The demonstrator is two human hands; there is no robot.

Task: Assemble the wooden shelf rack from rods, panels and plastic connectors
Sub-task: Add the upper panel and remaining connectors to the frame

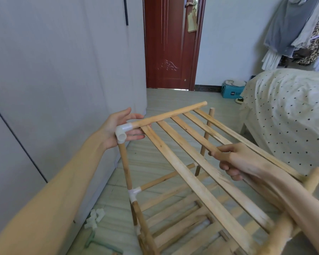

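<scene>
A half-built wooden shelf rack stands on the tiled floor, seen from above by the person building it. Nearest, lower slatted tiers look already seated, though blurred. Below and left of the left hand, loose white plastic connectors lie on the floor, which suggests more joints remain. The right hand is clenched around a slat of the top slatted panel, holding it tilted above the frame. The left hand is open, palm and fingers pressed behind a white corner connector that joins the panel's end rod to an upright post. Past the right hand, a bare post top sticks up with no connector, and the rod's far end hangs free, so that corner appears undone. A grey cabinet stands close beyond the left hand and a spotted bed crowds the right hand's outer side. Open floor runs ahead of both hands to a red door.
</scene>
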